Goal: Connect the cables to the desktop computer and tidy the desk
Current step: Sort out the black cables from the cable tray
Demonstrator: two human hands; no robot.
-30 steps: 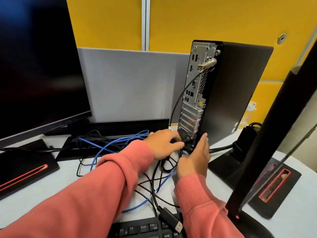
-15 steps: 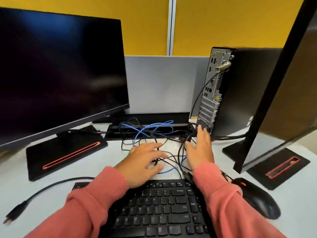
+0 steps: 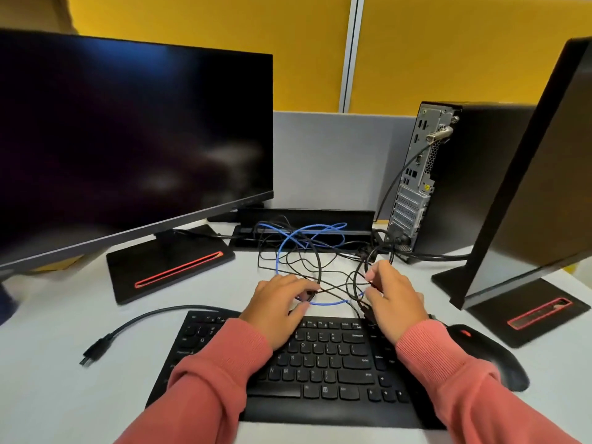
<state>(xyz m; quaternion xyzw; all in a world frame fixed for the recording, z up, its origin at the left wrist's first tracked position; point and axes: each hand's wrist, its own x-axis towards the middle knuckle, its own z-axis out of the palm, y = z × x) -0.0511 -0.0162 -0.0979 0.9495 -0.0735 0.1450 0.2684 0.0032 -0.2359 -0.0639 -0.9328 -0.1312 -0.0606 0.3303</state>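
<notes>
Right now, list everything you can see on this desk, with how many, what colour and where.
monitor: two, black, left one facing the camera, right one seen from behind
desktop computer: one, black, upright, back right, rear ports showing
keyboard: one, black, front centre
mouse: one, black, right of keyboard
blue cable: one, in the centre tangle
black cables: several, tangled behind keyboard
loose plug: one, black, front left
desk: one, white
left hand: pinches a black cable
right hand: holds black cables
</notes>
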